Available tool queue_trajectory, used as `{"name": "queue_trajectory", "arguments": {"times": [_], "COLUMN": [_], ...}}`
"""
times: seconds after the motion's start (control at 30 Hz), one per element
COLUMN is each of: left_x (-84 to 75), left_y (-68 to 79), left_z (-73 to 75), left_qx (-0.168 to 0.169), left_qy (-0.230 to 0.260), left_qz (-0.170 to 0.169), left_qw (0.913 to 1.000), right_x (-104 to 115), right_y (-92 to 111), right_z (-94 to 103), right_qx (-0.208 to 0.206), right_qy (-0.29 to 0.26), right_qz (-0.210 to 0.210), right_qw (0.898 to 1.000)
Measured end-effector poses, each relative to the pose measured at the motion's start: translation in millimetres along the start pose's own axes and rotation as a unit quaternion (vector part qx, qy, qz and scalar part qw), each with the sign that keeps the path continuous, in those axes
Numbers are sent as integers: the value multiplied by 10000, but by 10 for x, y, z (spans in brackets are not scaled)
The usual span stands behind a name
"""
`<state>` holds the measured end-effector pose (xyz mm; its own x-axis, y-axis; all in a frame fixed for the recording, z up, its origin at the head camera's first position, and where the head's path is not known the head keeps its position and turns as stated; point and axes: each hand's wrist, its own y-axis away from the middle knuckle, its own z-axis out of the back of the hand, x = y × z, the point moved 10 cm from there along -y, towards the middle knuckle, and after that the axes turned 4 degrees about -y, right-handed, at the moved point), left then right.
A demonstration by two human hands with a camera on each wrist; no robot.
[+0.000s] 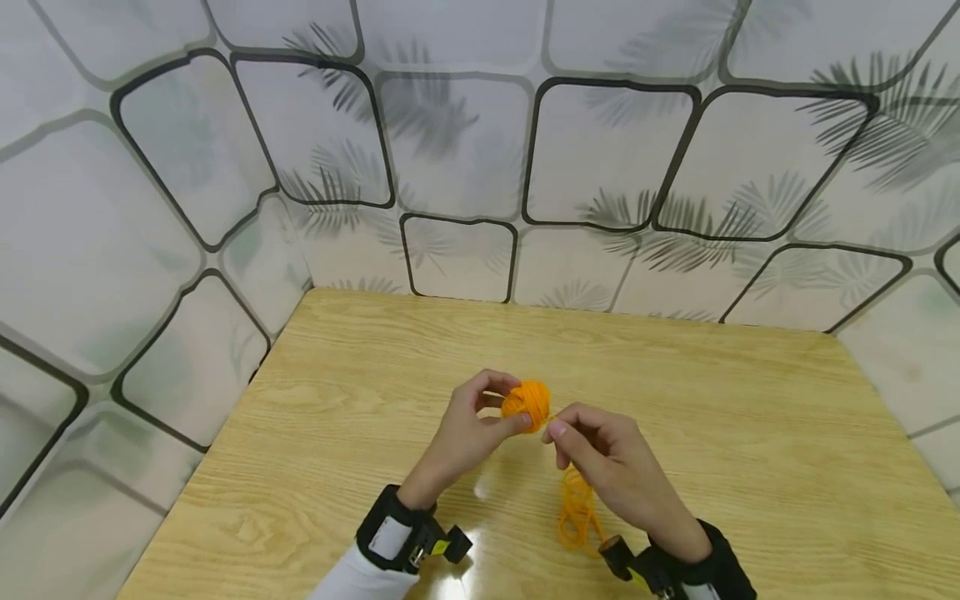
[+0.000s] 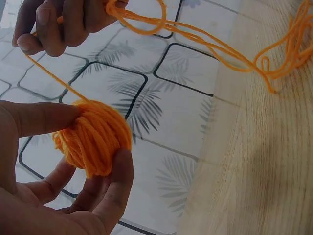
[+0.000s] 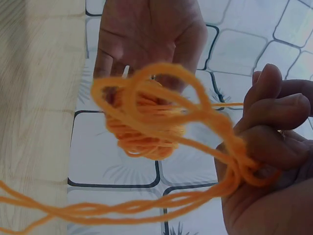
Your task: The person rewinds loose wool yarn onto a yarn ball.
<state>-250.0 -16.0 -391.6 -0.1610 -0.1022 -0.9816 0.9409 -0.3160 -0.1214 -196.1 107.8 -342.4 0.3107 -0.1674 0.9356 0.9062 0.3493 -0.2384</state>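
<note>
An orange ball of yarn (image 1: 527,403) is held above the table by my left hand (image 1: 472,425), thumb on one side and fingertips on the other, as the left wrist view shows. From the ball a taut strand (image 2: 57,81) runs to my right hand (image 1: 618,462), which pinches it between thumb and forefinger. Loose loops of yarn (image 3: 166,93) come out of the right hand's curled fingers. Several strands trail from there down to a slack heap of yarn (image 1: 577,512) on the table beneath the right hand.
The wood-grain table (image 1: 360,358) spreads around both hands. A wall covering (image 1: 457,150) with dark outlines and leaf prints rises behind the table and at its sides. Each wrist wears a black strap (image 1: 386,529) with a small camera.
</note>
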Motion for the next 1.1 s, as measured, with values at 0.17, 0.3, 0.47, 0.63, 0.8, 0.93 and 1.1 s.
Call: {"name": "queue_trajectory", "arguments": {"times": [0.17,0.3,0.47,0.63,0.8,0.93,1.1], "left_x": [119,166,156,78,-43,-165,-325], "left_y": [13,36,106,194,272,321,307], "left_z": [-154,-274,-416,-534,-587,-587,-495], "left_qx": [636,1180,1944,2684,3188,3436,3262], "left_qy": [-411,-559,-640,-317,372,1026,1951], "left_qz": [-73,-69,-150,-383,-582,-765,-985], "left_qw": [9971,9914,9787,9620,9453,9304,9197], "right_x": [-44,-76,-123,-171,-211,-287,-446], "right_y": [1,3,15,9,-14,-52,-97], "right_z": [79,168,294,405,474,457,372], "right_qx": [-66,-198,-656,-1104,-1365,-1352,-1151], "right_qy": [12,-41,-263,-685,-989,-1085,-1112], "right_qz": [-130,-271,-572,-536,-370,-437,-842], "right_qw": [9999,9994,9959,9901,9850,9839,9835]}}
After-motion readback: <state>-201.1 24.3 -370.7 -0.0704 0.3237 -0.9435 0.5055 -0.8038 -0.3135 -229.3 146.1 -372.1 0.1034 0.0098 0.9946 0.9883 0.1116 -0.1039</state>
